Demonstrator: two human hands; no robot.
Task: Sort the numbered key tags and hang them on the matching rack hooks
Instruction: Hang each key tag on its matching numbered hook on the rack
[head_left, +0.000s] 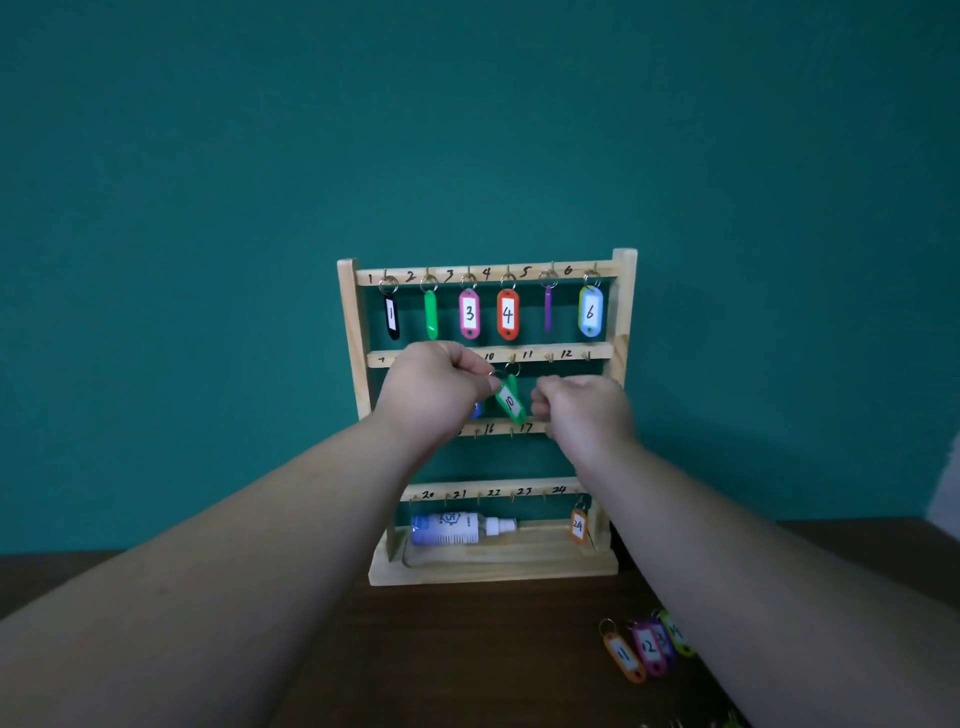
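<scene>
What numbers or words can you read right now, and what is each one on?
"1", "3", "4", "6": tags hanging on the rack's top rail.
"10": green tag at the left hand.
"24": orange tag, bottom row.
"11", "12": tags on the table.
Rails, handwritten: "1" to "6"; "10", "11", "12"; "16", "17"; "20" to "24".
Bottle label: too blurred.
Other table tags: unreadable.

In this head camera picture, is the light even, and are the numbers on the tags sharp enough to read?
Head view: the light is dim and soft, with no glare; the corners darken and the wide lens stretches both forearms. Tags 3 and 4 read clearly. The green tag 10, by the left hand, is slightly soft; the tags on the table are blurred.
</scene>
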